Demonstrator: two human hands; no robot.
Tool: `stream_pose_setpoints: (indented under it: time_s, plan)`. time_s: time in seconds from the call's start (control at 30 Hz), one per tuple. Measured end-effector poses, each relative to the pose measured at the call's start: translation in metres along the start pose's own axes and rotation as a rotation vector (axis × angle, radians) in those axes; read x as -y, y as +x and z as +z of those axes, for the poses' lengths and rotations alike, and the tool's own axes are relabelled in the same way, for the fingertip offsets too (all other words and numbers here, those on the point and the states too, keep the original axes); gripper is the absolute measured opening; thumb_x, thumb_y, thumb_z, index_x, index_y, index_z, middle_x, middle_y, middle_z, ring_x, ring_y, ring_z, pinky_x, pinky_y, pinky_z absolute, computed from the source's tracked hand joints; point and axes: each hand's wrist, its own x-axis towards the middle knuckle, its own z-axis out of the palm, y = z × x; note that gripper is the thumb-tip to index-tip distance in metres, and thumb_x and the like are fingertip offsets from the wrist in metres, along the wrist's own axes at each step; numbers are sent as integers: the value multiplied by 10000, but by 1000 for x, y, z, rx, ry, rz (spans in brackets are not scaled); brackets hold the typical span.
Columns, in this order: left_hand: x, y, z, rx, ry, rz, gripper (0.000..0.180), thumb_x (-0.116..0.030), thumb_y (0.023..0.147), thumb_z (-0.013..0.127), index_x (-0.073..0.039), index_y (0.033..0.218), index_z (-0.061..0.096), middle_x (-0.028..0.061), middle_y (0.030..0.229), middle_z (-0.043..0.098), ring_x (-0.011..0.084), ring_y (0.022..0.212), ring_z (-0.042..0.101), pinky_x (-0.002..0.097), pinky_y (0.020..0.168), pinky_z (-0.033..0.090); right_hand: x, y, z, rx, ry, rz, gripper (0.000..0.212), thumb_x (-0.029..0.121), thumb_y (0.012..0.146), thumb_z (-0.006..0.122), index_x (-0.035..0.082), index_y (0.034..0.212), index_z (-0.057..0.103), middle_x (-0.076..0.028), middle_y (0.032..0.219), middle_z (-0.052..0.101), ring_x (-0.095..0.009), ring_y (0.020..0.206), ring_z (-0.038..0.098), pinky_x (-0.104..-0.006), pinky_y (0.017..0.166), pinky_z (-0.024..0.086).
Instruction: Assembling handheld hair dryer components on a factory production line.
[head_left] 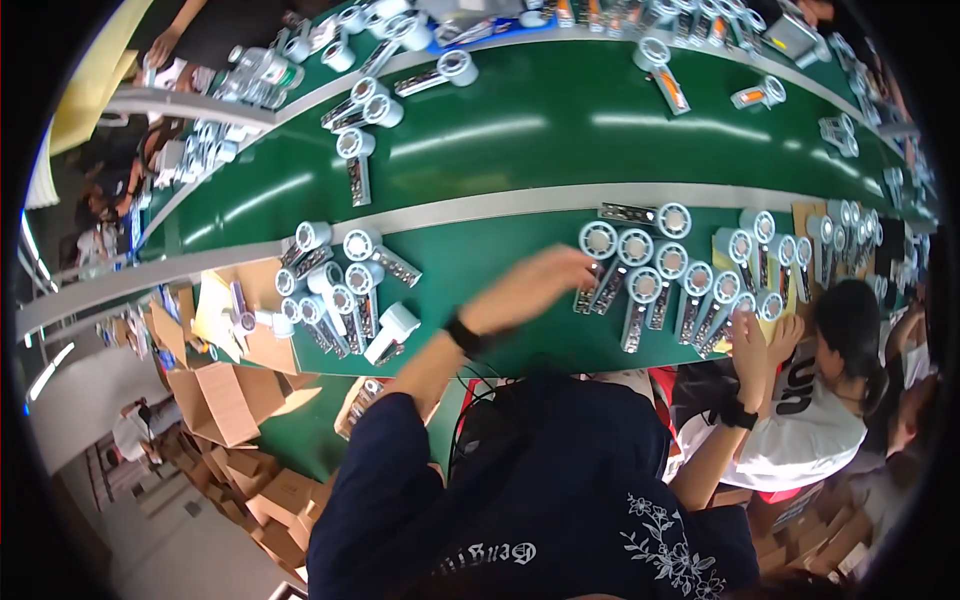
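Observation:
My left hand [548,282] stretches rightward over the green bench, slightly blurred, fingers extended. Its fingertips are beside the leftmost unit [598,240] of a right-hand group; contact is unclear. These fan-like units have a light-blue round head with a grille and a narrow handle with exposed electronic parts. My right hand [750,352] is at the near right of that group, its fingertips against or just over the round head of another unit [742,302]. Whether it grips that unit is hidden. Close beside it is a co-worker's hand [786,334].
Another cluster of units [345,295] lies on the bench at left, near an open cardboard box [228,400]. Beyond a pale rail [480,208], more units lie on a green surface [500,140]. A co-worker in a white shirt [805,425] sits close on my right.

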Motion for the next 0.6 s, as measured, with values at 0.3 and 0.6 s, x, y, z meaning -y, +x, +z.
stream_pose_setpoints:
  time_s: [0.3,0.6]
  plan:
    - [53,-65,-306,-1143,939,-691,662,-397,685,668,-17,1176,440,204,1186,504,438,1066,499,485,912,419,348,40,82,1246,1511,-116,358,271,942,453,-15,1151,506,-89,972,575,-143,804,564,-246,659,462]
    - [114,-81,-372,-1060,765,-657,553,-362,679,652,-121,1156,507,204,1150,508,453,1033,504,495,908,409,530,115,261,842,1341,201,699,406,840,597,-40,1304,324,-248,1136,485,-314,908,583,-395,860,509]
